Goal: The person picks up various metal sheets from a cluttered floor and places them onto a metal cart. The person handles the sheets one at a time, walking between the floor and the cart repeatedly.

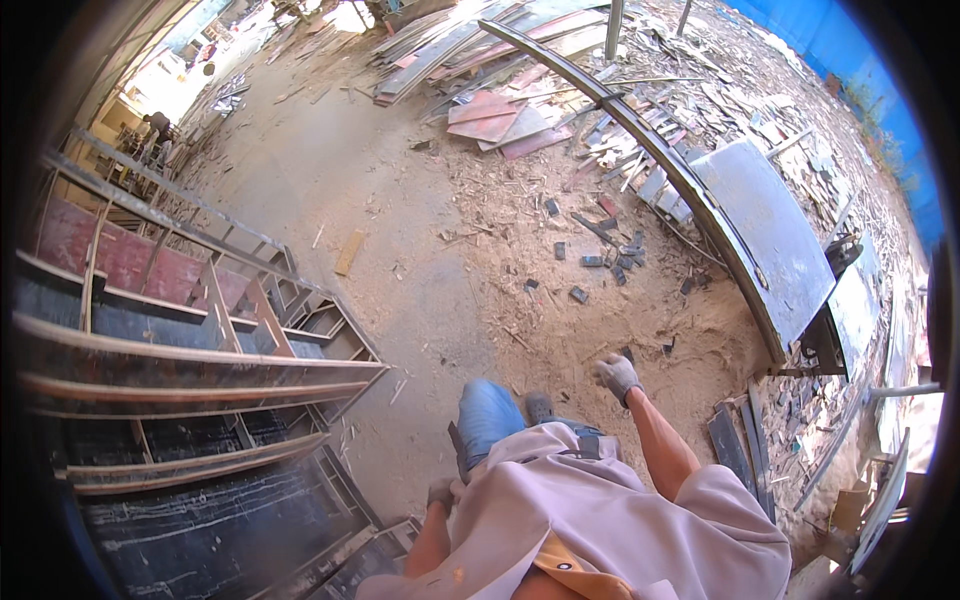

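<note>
My left hand [443, 492], in a dark work glove with bare fingertips, is low at my left side. Its fingers are bent at the lower end of a narrow dark strip of board [458, 452], which stands up beside my jeans. My right hand [617, 377], in a pale grey glove, hangs out in front of me over the dusty ground. Its fingers are loosely apart, with nothing visible in them. A small dark scrap [628, 355] shows just beyond that hand. Several dark board offcuts [620, 262] lie scattered farther ahead.
Wood-framed dark panels [190, 350] are stacked at the left. A long-beamed bench [660, 150] with a grey sheet top [765, 225] curves along the right. Reddish boards [505, 122] and scrap wood are heaped ahead. Far left, a person [158, 128] is by some equipment.
</note>
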Demonstrator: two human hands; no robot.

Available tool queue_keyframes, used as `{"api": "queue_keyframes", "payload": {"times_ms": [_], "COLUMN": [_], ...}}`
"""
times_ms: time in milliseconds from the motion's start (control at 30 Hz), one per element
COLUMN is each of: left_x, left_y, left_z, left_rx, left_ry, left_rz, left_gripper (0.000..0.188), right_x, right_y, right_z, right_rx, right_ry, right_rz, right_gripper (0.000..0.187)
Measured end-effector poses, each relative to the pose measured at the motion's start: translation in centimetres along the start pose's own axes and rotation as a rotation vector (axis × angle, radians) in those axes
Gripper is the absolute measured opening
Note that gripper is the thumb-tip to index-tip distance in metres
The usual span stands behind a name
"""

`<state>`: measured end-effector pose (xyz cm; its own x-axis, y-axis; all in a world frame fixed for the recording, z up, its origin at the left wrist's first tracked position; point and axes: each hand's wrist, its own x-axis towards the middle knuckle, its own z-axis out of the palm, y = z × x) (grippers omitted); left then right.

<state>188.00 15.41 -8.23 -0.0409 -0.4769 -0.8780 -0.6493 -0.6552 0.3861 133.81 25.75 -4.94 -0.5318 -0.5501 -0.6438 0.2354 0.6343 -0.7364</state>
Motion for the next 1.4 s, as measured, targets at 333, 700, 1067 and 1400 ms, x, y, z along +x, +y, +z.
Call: {"api": "queue_keyframes", "payload": {"times_ms": [333,700,1067,1400], "left_x": [21.2,39.1,54.7,72.0], "left_y": [34.3,102.1,107.9,133.7], "left_z": [-10.7,-22.5,-29.0,-29.4], "left_rx": [0.469,-0.234,0.388,0.069], "left_ry": [-0.041,0.072,0.093,-0.289], "left_rz": [0.166,0.625,-0.146,-0.166], "left_gripper": [0.018,0.026,0.029,0.033], "right_x": [26.8,40.2,74.5,81.0], "right_y": [-25.4,-20.1,-70.4,-71.5], "right_z": [10.4,10.1,12.9,16.0], "right_rx": [0.195,-0.415,0.497,0.739], "right_ry": [0.136,-0.373,0.247,0.509], "right_rz": [0.079,0.564,0.137,0.318], "right_gripper": [0.022,0.016,0.028,0.027]}}
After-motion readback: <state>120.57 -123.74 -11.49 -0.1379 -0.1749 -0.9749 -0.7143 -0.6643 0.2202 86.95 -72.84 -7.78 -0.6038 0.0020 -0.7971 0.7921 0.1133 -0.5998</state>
